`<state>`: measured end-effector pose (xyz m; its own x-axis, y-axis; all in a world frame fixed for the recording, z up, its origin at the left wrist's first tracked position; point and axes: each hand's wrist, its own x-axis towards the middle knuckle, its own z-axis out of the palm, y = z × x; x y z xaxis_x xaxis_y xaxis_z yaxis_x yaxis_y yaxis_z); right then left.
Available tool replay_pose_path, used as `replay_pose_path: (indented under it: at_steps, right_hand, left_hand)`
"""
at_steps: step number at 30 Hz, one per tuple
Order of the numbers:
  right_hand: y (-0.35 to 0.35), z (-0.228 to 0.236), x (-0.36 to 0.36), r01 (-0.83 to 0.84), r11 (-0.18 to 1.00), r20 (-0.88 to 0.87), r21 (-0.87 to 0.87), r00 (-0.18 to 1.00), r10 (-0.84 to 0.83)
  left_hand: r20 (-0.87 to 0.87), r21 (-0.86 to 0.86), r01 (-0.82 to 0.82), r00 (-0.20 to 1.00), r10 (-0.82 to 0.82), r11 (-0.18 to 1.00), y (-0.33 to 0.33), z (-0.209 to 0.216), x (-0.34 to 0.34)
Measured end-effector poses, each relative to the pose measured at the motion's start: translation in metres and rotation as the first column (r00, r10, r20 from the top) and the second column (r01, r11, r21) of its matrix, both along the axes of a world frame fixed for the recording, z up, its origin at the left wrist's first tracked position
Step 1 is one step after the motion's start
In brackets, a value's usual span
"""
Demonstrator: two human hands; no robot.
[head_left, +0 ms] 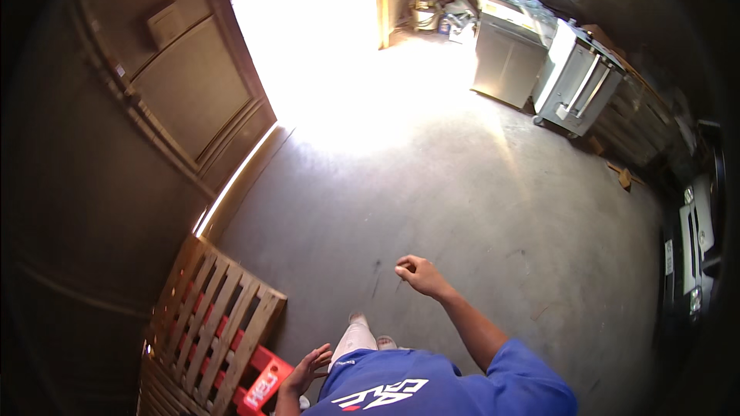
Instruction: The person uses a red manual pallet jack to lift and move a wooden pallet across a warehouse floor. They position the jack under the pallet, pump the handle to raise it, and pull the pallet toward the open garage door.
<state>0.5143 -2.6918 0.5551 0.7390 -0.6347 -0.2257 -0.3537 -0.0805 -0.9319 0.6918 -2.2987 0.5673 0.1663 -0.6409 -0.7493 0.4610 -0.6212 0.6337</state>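
My left hand (310, 366) is beside my hip at the lower edge, its fingers stretched out and holding nothing visible. Close to it stands a red plastic piece (267, 379) with white lettering, next to a wooden pallet (218, 331) that leans on its side. My right hand (416, 274) hangs out in front of me over the grey concrete floor (432, 208). Its fingers are curled in toward the thumb; whatever they may hold is too small or hidden to make out. My feet show just below it.
A large metal door (177, 69) stands on the left beside a glaring bright doorway (308, 38). At the far right are a stainless steel appliance (510, 62) and a metal cabinet on casters (576, 86). A vehicle's front (697, 243) juts in at the right edge.
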Motion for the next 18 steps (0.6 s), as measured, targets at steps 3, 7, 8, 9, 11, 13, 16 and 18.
replay_pose_path:
  at_steps: [3,7,8,9,11,13,16,18]
  right_hand:
    - [-0.046,0.047,0.042,0.094,0.984,0.218,0.154,0.968,-0.127]
    - [-0.093,0.092,0.078,-0.185,0.957,0.454,0.226,0.889,0.064]
    - [-0.11,0.114,0.082,-0.295,0.931,0.52,0.213,0.841,0.148]
    - [-0.128,0.134,0.084,-0.434,0.881,0.526,0.19,0.803,0.282]
    - [-0.154,0.172,0.102,-0.722,0.688,0.573,0.075,0.596,0.562]
    - [-0.192,0.201,0.142,-0.882,0.456,0.637,-0.12,0.284,0.717]
    - [-0.244,0.222,0.191,-0.898,0.406,0.649,-0.17,0.208,0.731]
    - [-0.292,0.224,0.23,-0.935,0.299,0.522,-0.19,0.162,0.838]
  left_hand:
    - [-0.09,-0.587,0.292,0.904,-0.419,0.755,-0.113,0.106,0.038]
    - [-0.026,-0.963,0.18,0.68,-0.733,0.201,-0.256,0.143,0.083]
    - [0.026,-0.989,0.128,0.626,-0.78,0.07,-0.282,0.153,0.102]
    - [0.057,-0.991,0.129,0.604,-0.795,0.027,-0.311,0.153,0.129]
    - [0.125,-0.984,0.177,0.607,-0.785,-0.02,-0.353,0.164,0.173]
    - [0.279,-0.948,0.299,0.629,-0.725,-0.106,-0.411,0.196,0.215]
    - [0.684,-0.72,0.655,0.612,-0.396,-0.231,-0.523,0.247,0.262]
    - [0.725,-0.689,0.709,0.679,-0.113,-0.15,-0.58,0.277,0.285]
